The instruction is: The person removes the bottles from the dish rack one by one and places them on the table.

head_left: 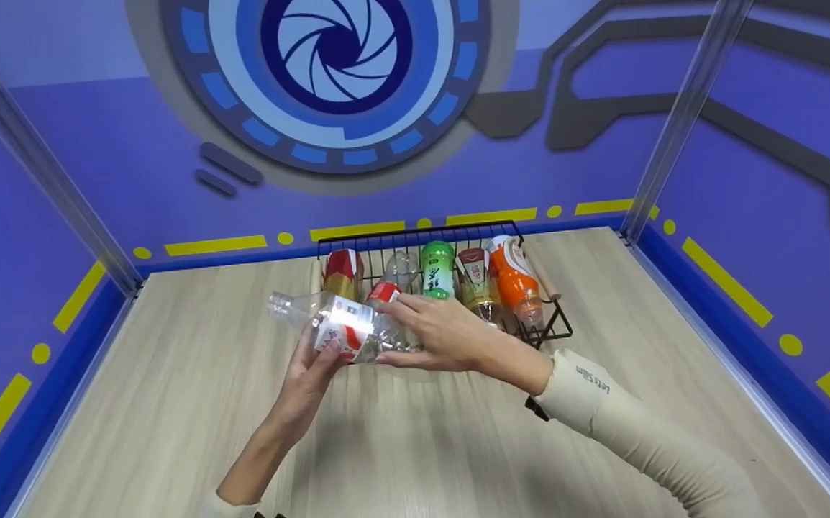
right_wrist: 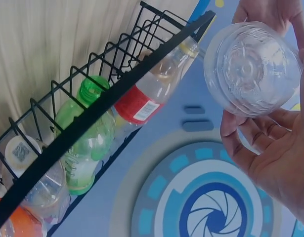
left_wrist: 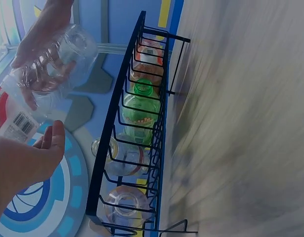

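Observation:
A large clear plastic bottle (head_left: 347, 327) with a white and red label is held over the front of a wire basket, lying nearly level, its uncapped neck to the left. My left hand (head_left: 311, 367) grips it from below around the label. Around its base end curls my right hand (head_left: 444, 331), thumb low and fingers on top. The right wrist view looks straight at the ribbed bottle base (right_wrist: 248, 69) between both hands. In the left wrist view, the right hand's fingers (left_wrist: 35, 74) show through the clear plastic.
Behind the hands, a black wire basket (head_left: 418, 230) with wooden handles (head_left: 541, 270) holds several bottles. Among them are a green bottle (head_left: 437, 266), an orange-labelled bottle (head_left: 516, 277) and a red-and-gold-labelled bottle (head_left: 343, 272). Blue panels (head_left: 84, 180) wall in the wooden table (head_left: 192, 374).

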Demonstrator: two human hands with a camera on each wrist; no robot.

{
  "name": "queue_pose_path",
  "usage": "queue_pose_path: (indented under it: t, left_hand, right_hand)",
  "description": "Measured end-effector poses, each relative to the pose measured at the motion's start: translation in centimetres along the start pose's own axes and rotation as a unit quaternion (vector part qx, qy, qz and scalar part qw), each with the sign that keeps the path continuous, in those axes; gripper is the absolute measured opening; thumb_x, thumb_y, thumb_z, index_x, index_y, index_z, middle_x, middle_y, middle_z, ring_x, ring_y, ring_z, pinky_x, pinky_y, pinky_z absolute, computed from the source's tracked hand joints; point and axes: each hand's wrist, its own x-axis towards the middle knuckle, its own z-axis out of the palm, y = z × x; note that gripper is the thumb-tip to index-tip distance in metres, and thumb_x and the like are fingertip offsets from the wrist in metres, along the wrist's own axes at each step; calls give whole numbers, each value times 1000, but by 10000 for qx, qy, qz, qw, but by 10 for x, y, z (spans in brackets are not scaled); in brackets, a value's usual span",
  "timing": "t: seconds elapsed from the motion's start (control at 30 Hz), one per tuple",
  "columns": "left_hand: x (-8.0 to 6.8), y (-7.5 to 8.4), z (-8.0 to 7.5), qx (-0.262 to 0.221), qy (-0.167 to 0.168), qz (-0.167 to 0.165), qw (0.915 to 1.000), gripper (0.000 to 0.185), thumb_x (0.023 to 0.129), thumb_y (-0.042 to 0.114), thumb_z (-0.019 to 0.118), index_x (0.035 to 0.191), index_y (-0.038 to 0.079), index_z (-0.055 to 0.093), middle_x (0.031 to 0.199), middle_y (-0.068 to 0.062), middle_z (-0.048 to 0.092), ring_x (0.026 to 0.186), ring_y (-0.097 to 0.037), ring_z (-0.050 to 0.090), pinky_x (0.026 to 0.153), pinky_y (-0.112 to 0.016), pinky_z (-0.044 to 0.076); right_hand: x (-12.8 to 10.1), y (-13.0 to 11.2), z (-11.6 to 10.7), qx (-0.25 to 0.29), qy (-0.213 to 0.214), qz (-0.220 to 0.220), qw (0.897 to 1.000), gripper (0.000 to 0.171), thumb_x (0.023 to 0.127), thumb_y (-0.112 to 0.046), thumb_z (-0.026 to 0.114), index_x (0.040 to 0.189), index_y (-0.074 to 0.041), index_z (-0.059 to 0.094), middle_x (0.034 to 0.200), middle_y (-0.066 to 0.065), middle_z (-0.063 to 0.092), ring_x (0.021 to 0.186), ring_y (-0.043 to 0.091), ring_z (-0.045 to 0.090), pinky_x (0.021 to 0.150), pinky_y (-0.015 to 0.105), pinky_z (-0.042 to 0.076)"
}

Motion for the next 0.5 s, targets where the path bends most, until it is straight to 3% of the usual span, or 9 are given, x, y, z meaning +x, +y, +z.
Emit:
queue_pose_path:
  t: [0.23, 0.33, 0.5]
  left_hand:
    - [-2, 4, -1, 4, 273, 34, 9996, 70, 108, 26, 52, 164, 25, 10, 159, -10, 36, 144, -19, 45, 121, -32, 36]
    - [-2, 7, 0, 122, 335, 84, 9993, 70, 108, 28, 52, 164, 24, 11, 159, -11, 36, 144, -19, 45, 122, -38, 34]
    - [-2, 11, -6, 193, 539, 180, 9982, 65, 108, 27, 52, 162, 22, 16, 148, -3, 45, 136, -10, 50, 119, -28, 39]
  right_hand:
    - [4, -1, 4, 137, -101, -100, 9998, 73, 98, -63, 54, 146, -8, 50, 107, 4, 65, 82, 16, 60, 73, 32, 59]
    - [1, 0, 6, 234, -174, -60, 9996, 76, 99, -64, 52, 151, -9, 45, 113, 5, 66, 85, 16, 62, 76, 33, 60]
    - [-10, 7, 7, 452, -283, 94, 9985, 76, 99, -65, 51, 153, -13, 43, 121, 7, 66, 86, 18, 64, 75, 33, 61]
